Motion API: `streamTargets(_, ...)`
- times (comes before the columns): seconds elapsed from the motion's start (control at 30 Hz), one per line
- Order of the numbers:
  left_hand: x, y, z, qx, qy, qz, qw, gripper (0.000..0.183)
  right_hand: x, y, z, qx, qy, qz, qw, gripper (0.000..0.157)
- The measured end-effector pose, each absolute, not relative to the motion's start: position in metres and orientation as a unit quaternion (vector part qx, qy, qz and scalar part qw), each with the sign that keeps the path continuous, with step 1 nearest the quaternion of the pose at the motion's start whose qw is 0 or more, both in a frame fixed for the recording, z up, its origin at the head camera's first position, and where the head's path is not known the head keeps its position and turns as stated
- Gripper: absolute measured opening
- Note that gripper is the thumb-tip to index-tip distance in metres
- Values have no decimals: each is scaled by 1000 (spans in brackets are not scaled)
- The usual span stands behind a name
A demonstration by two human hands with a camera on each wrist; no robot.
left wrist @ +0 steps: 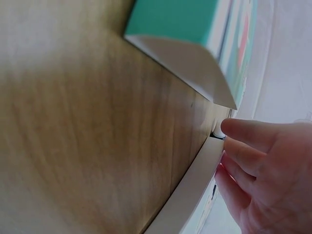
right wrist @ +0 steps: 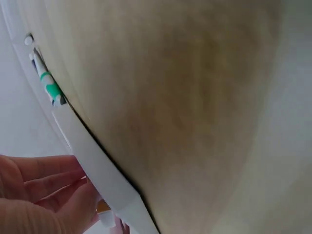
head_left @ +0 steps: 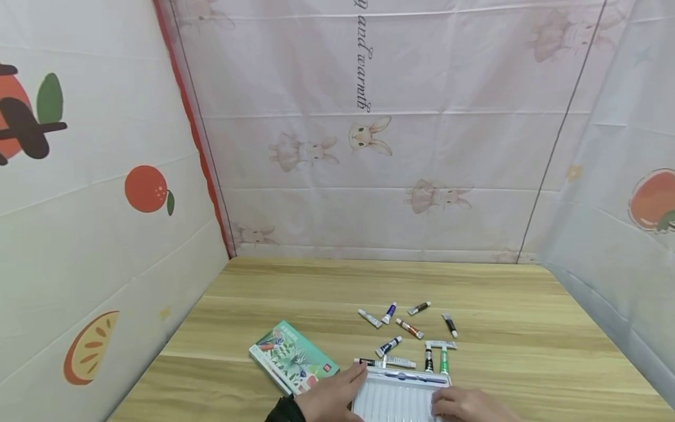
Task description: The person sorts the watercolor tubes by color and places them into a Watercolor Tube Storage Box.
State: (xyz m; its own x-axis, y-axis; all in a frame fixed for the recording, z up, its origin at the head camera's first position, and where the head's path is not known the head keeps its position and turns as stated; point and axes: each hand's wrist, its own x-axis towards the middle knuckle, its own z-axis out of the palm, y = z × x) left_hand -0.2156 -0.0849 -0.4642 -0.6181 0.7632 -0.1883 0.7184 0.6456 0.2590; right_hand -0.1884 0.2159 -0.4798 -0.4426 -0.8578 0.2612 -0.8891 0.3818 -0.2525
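Observation:
A white plastic tray [head_left: 395,401] with ridged slots lies at the front of the table, and a slim brush [head_left: 413,377] sits along its far edge. My left hand [head_left: 334,395] rests on the tray's left side, its fingers [left wrist: 243,163] fairly straight along the white wall. At the tray's right side my right hand [head_left: 469,404] has curled fingers. The right wrist view shows a small paint tube [right wrist: 103,206], with an orange band and white cap, pinched at its thumb and fingertips; much of it is hidden.
Several paint tubes lie scattered beyond the tray, among them a green one [head_left: 445,360], a purple one [head_left: 389,313] and a brown one [head_left: 409,329]. A teal illustrated box [head_left: 295,357] lies left of the tray. Printed cloth walls [head_left: 379,223] enclose the wooden table [head_left: 211,351].

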Motion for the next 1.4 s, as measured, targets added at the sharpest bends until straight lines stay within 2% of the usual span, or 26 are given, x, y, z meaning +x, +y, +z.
streamTargets(0.2, -218, -86, -462, 407, 897, 86, 151, 83, -191, 222, -478, 538, -820, 180, 71, 16)
streamTargets(0.43, -219, -85, -456, 388, 905, 82, 154, 85, -198, 224, -476, 554, -801, 173, 144, 10)
streamTargets(0.77, -221, -86, -456, 395, 905, 73, 138, 85, -201, 218, -476, 544, -807, 162, 160, 4)
streamTargets(0.9, -221, -87, -457, 401, 903, 77, 135, 84, -205, 215, -474, 522, -816, 190, 160, 8)
streamTargets(1.1, -219, -88, -461, 412, 898, 83, 130, 80, -223, 221, -469, 435, -854, 176, 226, 22)
streamTargets(1.2, -219, -89, -466, 416, 894, 101, 132, 75, -233, 227, -471, 403, -876, 159, 214, 27)
streamTargets(1.4, -221, -89, -472, 403, 883, 159, 181, 60, -246, 234, -480, 397, -894, 132, 158, 27)
